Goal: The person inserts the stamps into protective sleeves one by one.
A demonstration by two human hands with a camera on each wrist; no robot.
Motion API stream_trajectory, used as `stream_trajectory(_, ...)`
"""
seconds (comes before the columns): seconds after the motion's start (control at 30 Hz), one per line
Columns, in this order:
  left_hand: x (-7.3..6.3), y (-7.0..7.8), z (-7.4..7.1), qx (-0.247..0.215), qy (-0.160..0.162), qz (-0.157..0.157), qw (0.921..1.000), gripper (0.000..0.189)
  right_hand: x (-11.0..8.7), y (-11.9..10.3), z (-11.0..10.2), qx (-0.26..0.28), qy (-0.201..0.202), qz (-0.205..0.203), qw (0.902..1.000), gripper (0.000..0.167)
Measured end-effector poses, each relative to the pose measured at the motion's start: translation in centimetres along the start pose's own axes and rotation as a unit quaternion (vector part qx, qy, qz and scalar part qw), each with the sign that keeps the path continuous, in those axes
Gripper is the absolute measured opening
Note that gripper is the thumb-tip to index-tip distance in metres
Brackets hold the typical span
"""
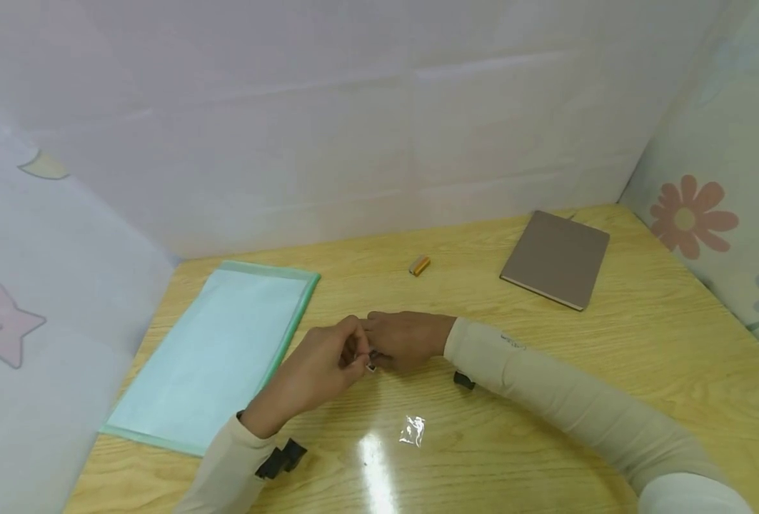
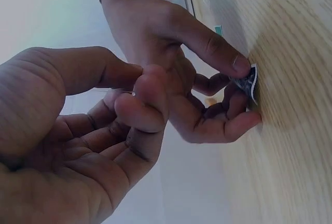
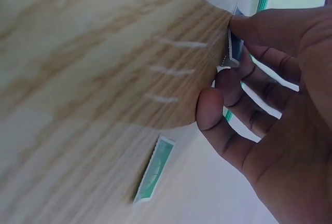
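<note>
A green-edged folder [image 1: 218, 343] is lying left of my grip, a brown notebook [image 1: 558, 258] beyond to the right, and a clear packet [image 1: 412, 431] nearer me. My right hand [image 1: 408, 339] is gripping a small dark piece [image 3: 236, 47] close to the table [image 1: 514, 457]; my left hand [image 1: 321, 360] is pinching a tiny pale sliver [image 2: 134, 94], too small to identify. Open table is running from my grip past an orange block [image 1: 420, 265] to the far wall [image 1: 328, 164].

1 brown notebook [image 1: 555, 260] and 1 green-edged folder [image 1: 212, 350] lie well apart.
</note>
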State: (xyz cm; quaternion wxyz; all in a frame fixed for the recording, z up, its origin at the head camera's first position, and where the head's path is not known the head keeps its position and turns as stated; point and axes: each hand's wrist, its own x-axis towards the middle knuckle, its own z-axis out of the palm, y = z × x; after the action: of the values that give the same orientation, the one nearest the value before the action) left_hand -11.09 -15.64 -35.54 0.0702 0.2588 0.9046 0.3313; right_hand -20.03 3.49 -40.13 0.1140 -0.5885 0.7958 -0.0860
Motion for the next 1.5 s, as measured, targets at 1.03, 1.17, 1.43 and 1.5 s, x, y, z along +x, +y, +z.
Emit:
stream_trajectory(1.03,-0.1,-0.5,-0.6,-0.046,0.108,-0.004,0.9931,0.014,-5.5,-2.8,-4.3,0.271,0.344,0.085,0.8951,0.027)
stream_trajectory(1.17,0.0,-0.4,-0.3,-0.045,0.137,0.009,0.9895,0.015,-6.1,-4.0,-4.3,0.265,0.388,0.074,0.8796,0.031)
stream_trajectory(1.43,0.1,0.2,0.0,-0.051,0.173,0.012,0.9835,0.015,-6.6,-5.2,-4.2,0.198,0.432,0.092,0.875,0.027)
stream_trajectory(1.5,0.2,0.3,0.1,-0.055,0.177,0.011,0.9827,0.014,-6.6,-5.4,-4.2,0.19,0.432,0.089,0.877,0.026)
